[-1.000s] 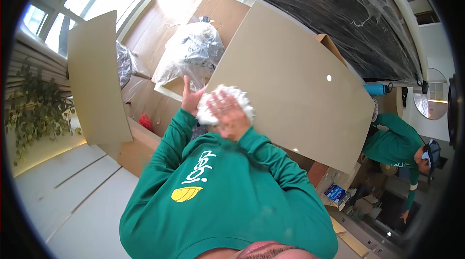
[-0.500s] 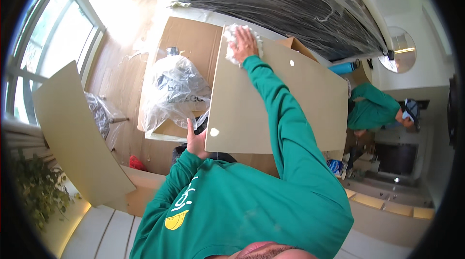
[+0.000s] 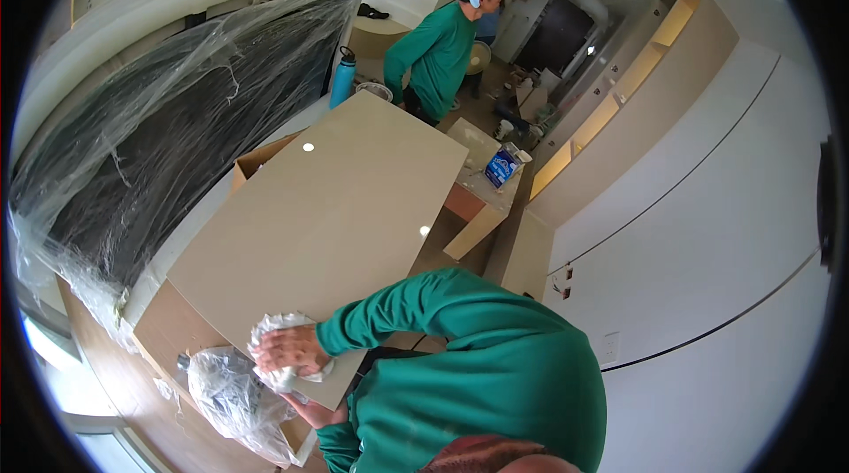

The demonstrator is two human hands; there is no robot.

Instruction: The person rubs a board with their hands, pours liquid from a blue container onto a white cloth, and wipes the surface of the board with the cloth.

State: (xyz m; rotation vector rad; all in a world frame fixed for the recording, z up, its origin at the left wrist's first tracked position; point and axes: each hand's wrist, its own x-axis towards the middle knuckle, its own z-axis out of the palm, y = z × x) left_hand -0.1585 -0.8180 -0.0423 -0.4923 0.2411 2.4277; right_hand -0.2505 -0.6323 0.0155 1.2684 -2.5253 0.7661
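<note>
A large beige board (image 3: 327, 199) lies flat before me, with two white round spots on its face. My right hand (image 3: 294, 351) presses a crumpled white cloth (image 3: 274, 324) onto the board close to its near left corner, fingers bent over the cloth. At that same corner my left hand (image 3: 311, 411) holds the board's edge; some of its fingers are hidden beneath. Right beside the left hand lies a clear plastic bag (image 3: 232, 393) with something inside that I cannot make out, on brown cardboard (image 3: 177, 323).
Plastic sheeting (image 3: 177, 137) covers a dark panel along the left. A blue bottle (image 3: 343, 80) stands past the board's far end, near a co-worker in a green top (image 3: 438, 57). A low table (image 3: 478, 146) holds a blue-and-white package (image 3: 504, 165). White wall panels (image 3: 681, 234) rise at right.
My view has swung to the right, toward the co-worker and the wall panels. The right hand and cloth have come from the board's far left corner to its near left corner, beside my left hand.
</note>
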